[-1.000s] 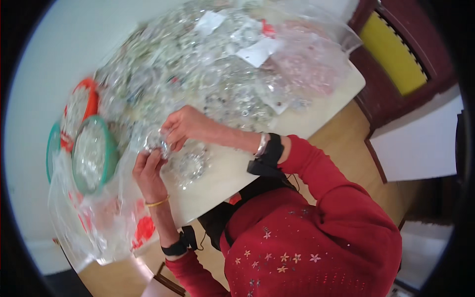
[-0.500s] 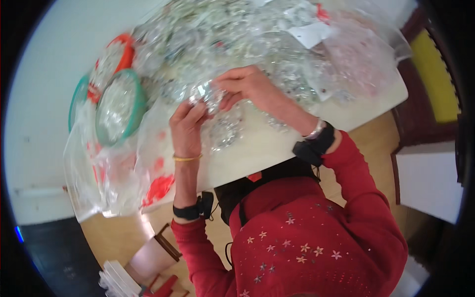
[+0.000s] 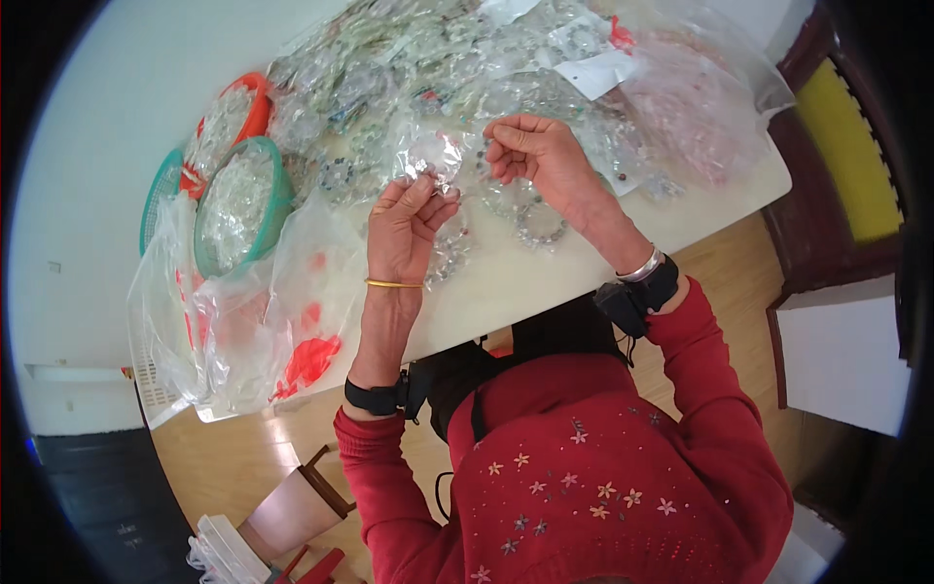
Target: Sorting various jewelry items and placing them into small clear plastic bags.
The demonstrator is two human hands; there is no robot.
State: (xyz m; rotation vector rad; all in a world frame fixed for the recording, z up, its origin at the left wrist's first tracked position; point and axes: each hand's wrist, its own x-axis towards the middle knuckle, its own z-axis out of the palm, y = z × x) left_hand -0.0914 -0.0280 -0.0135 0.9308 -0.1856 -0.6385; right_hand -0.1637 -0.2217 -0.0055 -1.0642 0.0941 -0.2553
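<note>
A small clear plastic bag, shiny with glare, stands up from the pinched thumb and fingers of my left hand. Whatever lies inside it is blurred by reflections. To its right, my right hand is raised above the table with thumb and fingertips pressed together; anything between them is too small to make out. Beneath the hands lie bead bracelets in clear bags: one bracelet under my right wrist, another bracelet beside my left wrist, and a dark-beaded bracelet farther left.
A large heap of bagged bracelets covers the far side of the white table. At the left stand a green basket and an orange basket, filled with clear bags. A plastic sack hangs over the near left edge; a pinkish sack lies right.
My right hand has moved away from the bag, to the right and slightly up. My left hand keeps hold of it and has shifted a little right.
</note>
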